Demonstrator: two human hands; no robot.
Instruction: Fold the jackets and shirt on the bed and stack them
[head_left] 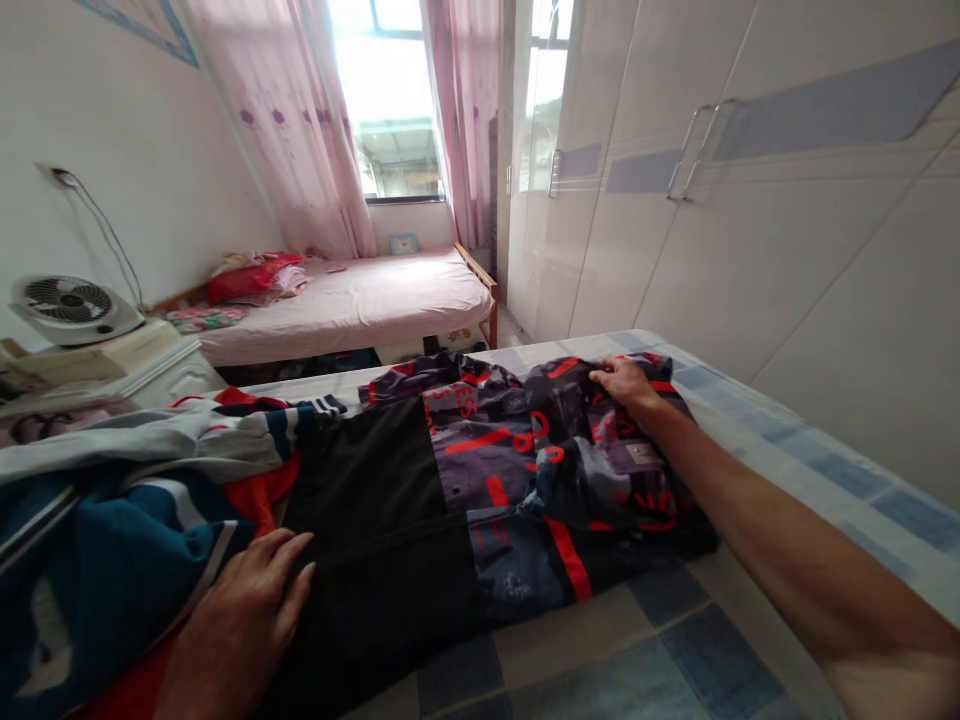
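Note:
A black shirt (375, 470) with a purple, grey and red lettered print lies spread across the bed, creased at its right end. My right hand (619, 382) reaches to the far right part of this shirt, its fingers closed on the printed cloth. At the shirt's near left edge is my left hand (240, 600), fingers loosely stretched and thumb apart, with nothing visibly held. Left of the shirt, a heap of clothes holds a teal and white jacket (112, 560) and some orange cloth (270, 495). The heap partly meets the shirt's left edge.
The bed has a blue and white checked sheet (720, 650). A white wardrobe (750, 260) lines the right side. Beyond stands a second bed (375, 300) with a red bundle (255, 278), below a window with pink curtains (300, 120). A fan (71, 305) sits on the left cabinet.

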